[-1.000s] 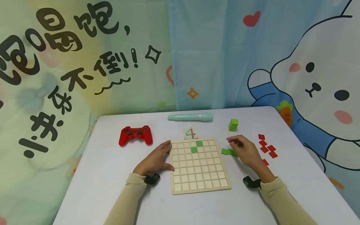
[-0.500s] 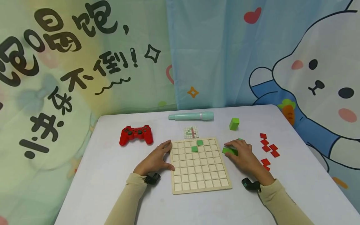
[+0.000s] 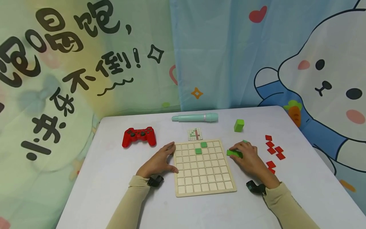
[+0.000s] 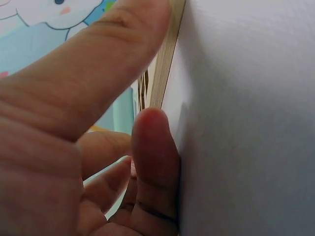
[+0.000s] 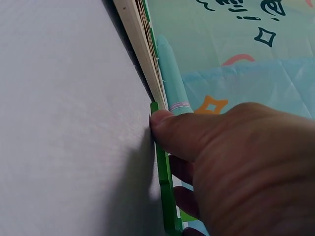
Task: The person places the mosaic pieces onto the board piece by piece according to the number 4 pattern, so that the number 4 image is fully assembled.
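A wooden grid board (image 3: 204, 171) lies in the middle of the white table, with two green square tiles (image 3: 198, 151) in its upper cells. Along its left edge rests my left hand (image 3: 156, 161), thumb and fingers spread against the rim. To the right of the board, my right hand (image 3: 249, 160) pinches a green tile (image 3: 232, 153) at the near end of a short row. The right wrist view shows my thumb (image 5: 165, 123) pressed on the edge of that row of green tiles (image 5: 168, 196). The palm hides part of the row.
Behind the board lies a small pattern card (image 3: 195, 134), with a mint microphone (image 3: 194, 117) farther back. A red game controller (image 3: 139, 136) is at the back left. A green block (image 3: 239, 125) stands back right; several red tiles (image 3: 271, 151) lie right of my right hand.
My right hand has come down and its thumb and fingers have closed about the green tiles. More red tiles show near its wrist. The left hand stays at the board's edge.
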Demonstrator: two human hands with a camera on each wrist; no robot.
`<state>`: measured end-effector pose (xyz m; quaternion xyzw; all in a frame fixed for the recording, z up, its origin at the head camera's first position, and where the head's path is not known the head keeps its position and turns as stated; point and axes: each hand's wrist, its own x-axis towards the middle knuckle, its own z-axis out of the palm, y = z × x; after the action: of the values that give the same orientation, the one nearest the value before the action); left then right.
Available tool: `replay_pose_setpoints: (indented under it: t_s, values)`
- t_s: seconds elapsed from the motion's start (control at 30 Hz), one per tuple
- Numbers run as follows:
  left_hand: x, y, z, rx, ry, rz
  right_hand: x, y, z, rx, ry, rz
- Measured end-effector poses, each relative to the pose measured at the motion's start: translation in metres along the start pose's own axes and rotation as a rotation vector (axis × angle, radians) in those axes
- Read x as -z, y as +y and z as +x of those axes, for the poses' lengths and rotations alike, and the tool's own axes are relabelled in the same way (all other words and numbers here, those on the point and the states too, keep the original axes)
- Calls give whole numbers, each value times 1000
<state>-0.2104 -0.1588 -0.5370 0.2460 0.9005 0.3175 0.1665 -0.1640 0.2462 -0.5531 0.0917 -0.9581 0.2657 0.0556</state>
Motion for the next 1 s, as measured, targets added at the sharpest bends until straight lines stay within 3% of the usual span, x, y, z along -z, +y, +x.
replay_pose_setpoints:
  t_s: [0.53, 1.0]
  values:
    - [0, 1, -1, 4, 3, -5, 2, -10, 2, 33, 5, 17]
    - [1, 1, 0, -11, 5, 0, 18, -73, 23, 326, -87, 9]
